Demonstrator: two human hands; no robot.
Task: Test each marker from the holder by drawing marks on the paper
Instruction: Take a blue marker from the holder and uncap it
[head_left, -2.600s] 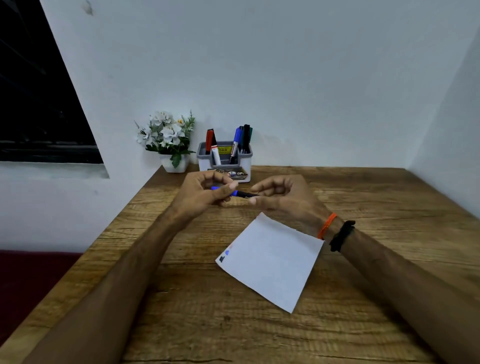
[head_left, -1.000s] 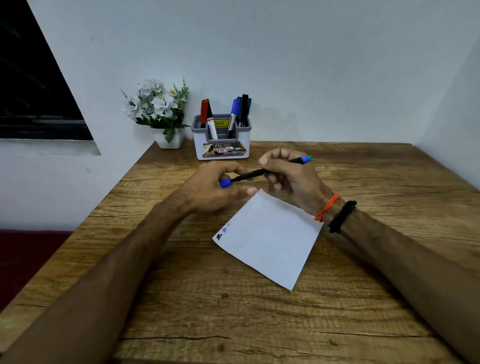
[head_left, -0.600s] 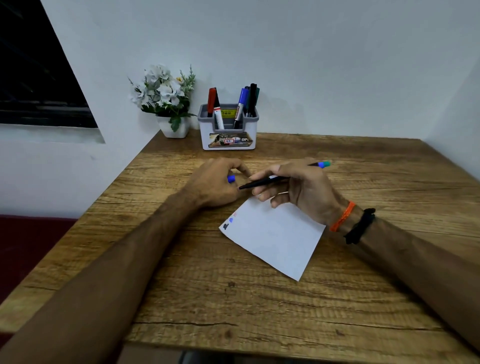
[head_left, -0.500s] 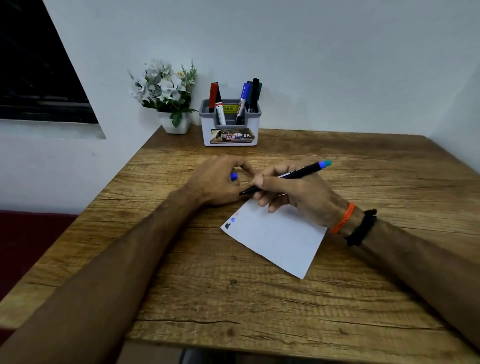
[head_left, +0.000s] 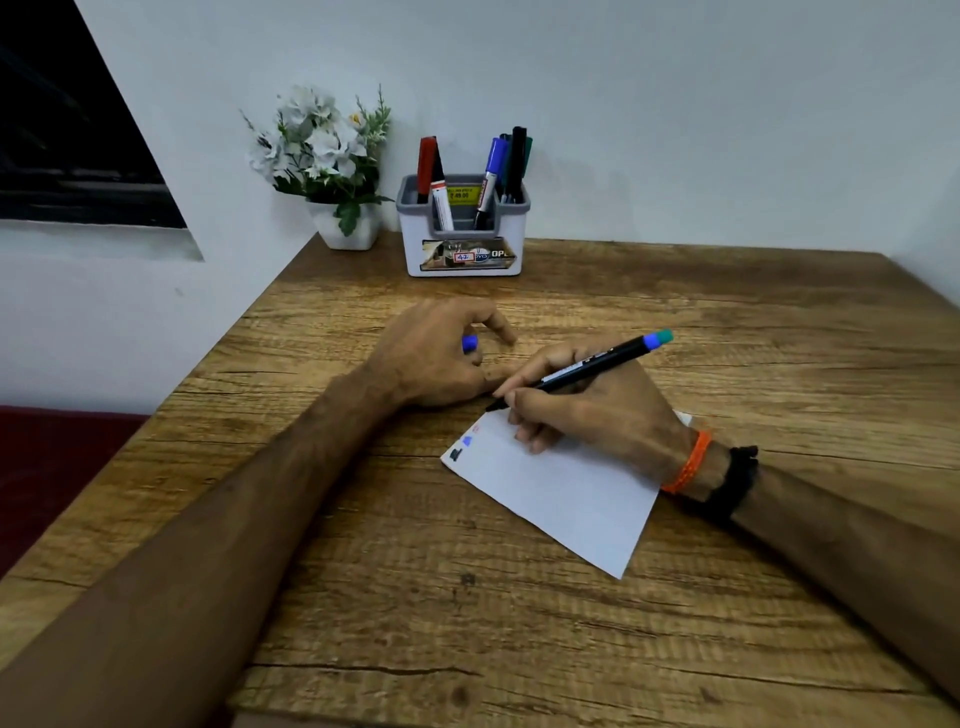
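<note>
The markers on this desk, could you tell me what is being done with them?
A person is testing them. The right hand holds an uncapped black marker with its tip at the paper's upper corner, near three small marks. The left hand holds the blue cap. Other markers stand in the holder.

Single head-worn wide-angle view, no 2nd cam to overlap with. Looks forward and down from above near edge of wooden table (head_left: 727, 322), facing rear wall (head_left: 675, 104). Close to forearms, which enter from bottom corners; left hand (head_left: 441, 358) and right hand (head_left: 592, 410) sit just above frame centre over paper (head_left: 561, 493). Farther off, at table's back edge: marker holder (head_left: 464, 234), flower pot (head_left: 347, 228) to its left. Dark window (head_left: 62, 130) at upper left. Edges bowed by lens.
</note>
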